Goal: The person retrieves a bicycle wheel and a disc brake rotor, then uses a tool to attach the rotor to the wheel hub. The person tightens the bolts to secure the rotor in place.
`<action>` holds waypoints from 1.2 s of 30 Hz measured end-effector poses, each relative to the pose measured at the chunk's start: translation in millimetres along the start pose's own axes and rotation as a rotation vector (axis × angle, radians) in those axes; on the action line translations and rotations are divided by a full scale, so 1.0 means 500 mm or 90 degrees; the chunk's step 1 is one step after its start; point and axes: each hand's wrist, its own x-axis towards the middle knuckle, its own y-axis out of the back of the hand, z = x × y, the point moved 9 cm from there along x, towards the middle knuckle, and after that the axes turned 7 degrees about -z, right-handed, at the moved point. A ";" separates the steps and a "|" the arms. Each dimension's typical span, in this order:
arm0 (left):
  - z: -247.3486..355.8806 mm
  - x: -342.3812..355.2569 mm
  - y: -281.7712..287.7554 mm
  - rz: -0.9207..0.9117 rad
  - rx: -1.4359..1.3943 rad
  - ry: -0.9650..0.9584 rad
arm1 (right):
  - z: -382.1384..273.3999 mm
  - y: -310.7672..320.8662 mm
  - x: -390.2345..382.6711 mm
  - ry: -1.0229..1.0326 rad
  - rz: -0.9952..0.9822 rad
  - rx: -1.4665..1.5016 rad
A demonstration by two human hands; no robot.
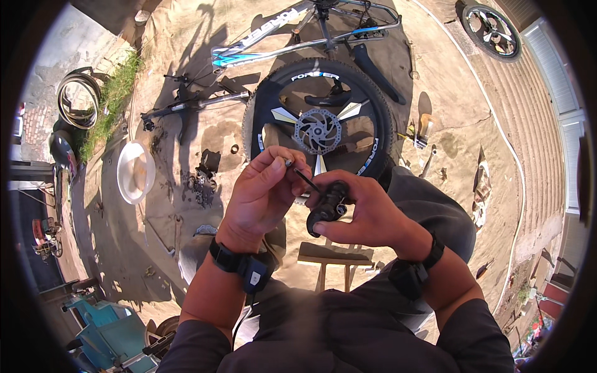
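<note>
I'm pinching a thin pin [305, 179] w/ left hand [261, 193], tip angled into black part [328, 207]; right hand [367, 214] is gripping it steady, above wheel [318, 121].

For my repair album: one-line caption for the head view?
Left hand and right hand work a black part above a bicycle wheel.

One view only, a fisheye worn on the person's head, looking steeply down over the chest and lap toward the sandy ground. Forearms enter from the lower edge, and the left hand [261, 186] and right hand [364, 211] sit close under the lens at centre. Farther out, toward the top, lies the bicycle wheel [318, 121] with the bike frame [298, 31] beyond it. Straight lines bow at the dark round rim, and no second view overlaps.
</note>
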 end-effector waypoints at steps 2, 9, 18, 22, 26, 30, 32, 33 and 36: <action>0.001 0.000 0.002 -0.002 0.015 0.007 | 0.006 0.001 0.000 -0.010 0.003 -0.018; 0.004 -0.006 0.007 0.009 0.061 0.014 | 0.013 -0.002 0.002 -0.013 0.000 -0.017; 0.011 -0.010 0.009 0.036 0.126 0.021 | 0.024 0.004 0.001 -0.014 0.026 -0.024; 0.018 -0.010 0.005 0.039 0.155 0.023 | 0.014 0.005 -0.001 -0.044 -0.017 -0.049; 0.019 -0.012 0.007 0.047 0.182 0.032 | 0.013 0.009 -0.002 -0.069 -0.008 -0.048; 0.014 -0.017 0.015 0.061 0.200 0.047 | -0.012 0.019 0.002 -0.053 0.001 -0.166; 0.007 -0.019 0.019 0.068 0.185 0.046 | -0.020 0.024 0.002 -0.028 0.025 -0.183; 0.004 -0.019 0.020 0.071 0.178 0.045 | -0.022 0.025 0.003 -0.026 0.032 -0.200; -0.003 -0.021 0.019 0.102 0.157 0.047 | -0.030 0.029 0.003 -0.006 0.065 -0.263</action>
